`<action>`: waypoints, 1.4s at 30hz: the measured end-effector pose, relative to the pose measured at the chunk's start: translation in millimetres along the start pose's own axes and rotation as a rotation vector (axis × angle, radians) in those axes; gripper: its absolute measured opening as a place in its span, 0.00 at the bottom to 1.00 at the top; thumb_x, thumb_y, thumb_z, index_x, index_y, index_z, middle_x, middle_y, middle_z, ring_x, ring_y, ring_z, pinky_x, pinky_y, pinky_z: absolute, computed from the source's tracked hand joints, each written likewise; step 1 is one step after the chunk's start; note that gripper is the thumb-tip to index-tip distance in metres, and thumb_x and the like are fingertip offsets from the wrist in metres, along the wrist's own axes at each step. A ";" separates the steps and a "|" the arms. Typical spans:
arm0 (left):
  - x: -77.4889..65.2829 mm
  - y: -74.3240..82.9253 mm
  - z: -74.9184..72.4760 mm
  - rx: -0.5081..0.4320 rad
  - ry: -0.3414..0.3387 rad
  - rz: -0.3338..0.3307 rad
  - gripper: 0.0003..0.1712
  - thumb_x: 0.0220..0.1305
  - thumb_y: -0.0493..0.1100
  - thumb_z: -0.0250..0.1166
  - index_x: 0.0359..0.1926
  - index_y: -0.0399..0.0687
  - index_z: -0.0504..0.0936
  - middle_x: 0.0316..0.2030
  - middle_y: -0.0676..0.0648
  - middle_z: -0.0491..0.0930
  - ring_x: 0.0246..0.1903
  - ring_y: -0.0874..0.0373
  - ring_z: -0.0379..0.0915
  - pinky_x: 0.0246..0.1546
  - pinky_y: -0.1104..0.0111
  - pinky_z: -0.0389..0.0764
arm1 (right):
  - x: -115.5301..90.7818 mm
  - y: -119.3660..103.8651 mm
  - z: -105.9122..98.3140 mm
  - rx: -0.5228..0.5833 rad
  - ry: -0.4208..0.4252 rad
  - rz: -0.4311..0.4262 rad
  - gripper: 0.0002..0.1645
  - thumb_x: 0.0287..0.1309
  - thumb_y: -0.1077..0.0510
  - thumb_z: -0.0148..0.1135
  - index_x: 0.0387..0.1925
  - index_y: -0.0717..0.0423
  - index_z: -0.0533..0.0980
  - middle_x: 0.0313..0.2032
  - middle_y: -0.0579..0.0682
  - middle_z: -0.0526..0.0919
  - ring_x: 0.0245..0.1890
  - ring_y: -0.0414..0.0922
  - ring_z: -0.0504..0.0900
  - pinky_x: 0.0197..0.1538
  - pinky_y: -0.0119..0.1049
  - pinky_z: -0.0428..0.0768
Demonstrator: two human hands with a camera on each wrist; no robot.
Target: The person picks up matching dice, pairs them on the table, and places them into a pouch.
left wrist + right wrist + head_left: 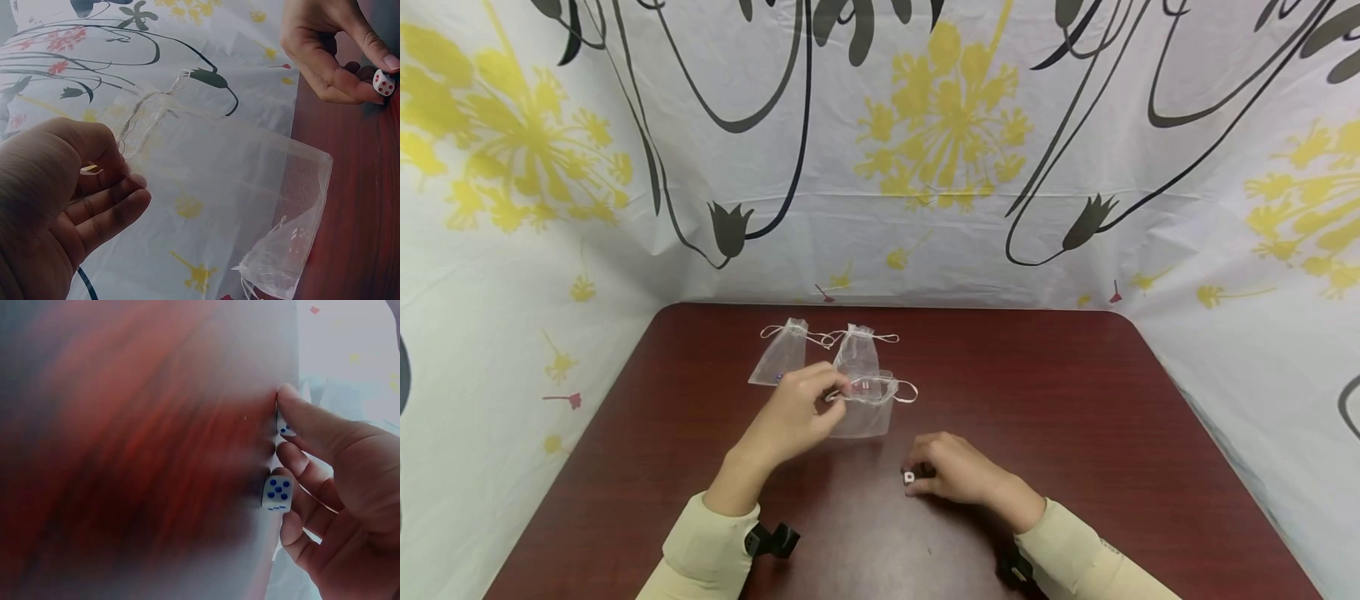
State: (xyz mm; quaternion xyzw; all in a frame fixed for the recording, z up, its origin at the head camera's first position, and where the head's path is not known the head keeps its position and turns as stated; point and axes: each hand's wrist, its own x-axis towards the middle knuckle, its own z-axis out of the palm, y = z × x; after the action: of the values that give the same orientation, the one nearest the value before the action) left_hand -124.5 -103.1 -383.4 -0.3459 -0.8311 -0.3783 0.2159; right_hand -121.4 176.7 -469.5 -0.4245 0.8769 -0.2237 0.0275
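Observation:
My left hand [801,404] pinches the drawstring top of a sheer white drawstring pouch [863,419], whose body spreads out to the right of the fingers in the left wrist view. White cords [907,391] loop out from its neck. To the right and nearer, my right hand [958,471] holds a white die [384,82] between thumb and fingers, red dots showing in the left wrist view. In the right wrist view, one die [285,427] is partly covered by the thumb, and a second die [277,494] with blue dots sits against the lower fingertips.
Two more sheer pouches, one at left [781,354] and one behind the held pouch [856,352], lie towards the back of the dark red table [1037,375]. Something small with blue shows in the left one. A patterned white cloth [880,250] hangs around the table's back and sides.

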 end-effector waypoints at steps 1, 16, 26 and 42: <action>-0.1 -0.1 0.2 0.000 0.001 0.000 0.11 0.51 0.25 0.65 0.31 0.44 0.82 0.30 0.54 0.80 0.30 0.64 0.74 0.31 0.72 0.80 | -0.1 0.2 0.5 0.002 0.001 -0.006 0.11 0.50 0.49 0.79 0.32 0.46 0.85 0.31 0.35 0.81 0.29 0.31 0.75 0.32 0.25 0.74; -3.3 -7.6 4.5 0.014 -0.015 -0.004 0.10 0.51 0.25 0.66 0.30 0.43 0.82 0.30 0.54 0.79 0.29 0.64 0.73 0.30 0.73 0.79 | 4.8 5.1 -21.2 0.255 0.319 -0.054 0.09 0.53 0.64 0.77 0.36 0.54 0.85 0.32 0.39 0.83 0.28 0.36 0.78 0.29 0.32 0.80; -3.7 -8.4 11.7 0.013 -0.066 -0.016 0.09 0.52 0.26 0.66 0.32 0.43 0.82 0.31 0.53 0.80 0.30 0.64 0.74 0.31 0.72 0.81 | 20.2 -7.8 -64.5 0.278 0.477 -0.002 0.10 0.54 0.63 0.76 0.39 0.51 0.85 0.38 0.42 0.82 0.32 0.39 0.81 0.31 0.36 0.81; 4.5 -1.3 19.7 0.026 -0.120 0.021 0.09 0.54 0.28 0.66 0.33 0.46 0.82 0.29 0.55 0.76 0.28 0.64 0.69 0.29 0.74 0.75 | 53.5 -30.5 -74.6 0.254 0.482 -0.111 0.09 0.55 0.62 0.76 0.39 0.56 0.86 0.38 0.44 0.82 0.31 0.43 0.79 0.30 0.34 0.76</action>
State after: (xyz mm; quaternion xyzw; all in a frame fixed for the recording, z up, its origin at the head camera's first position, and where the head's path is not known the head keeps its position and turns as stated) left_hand -130.4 -86.5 -393.5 -0.3739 -0.8437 -0.3436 0.1740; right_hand -151.0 147.3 -382.2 -0.3994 0.7988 -0.4273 -0.1411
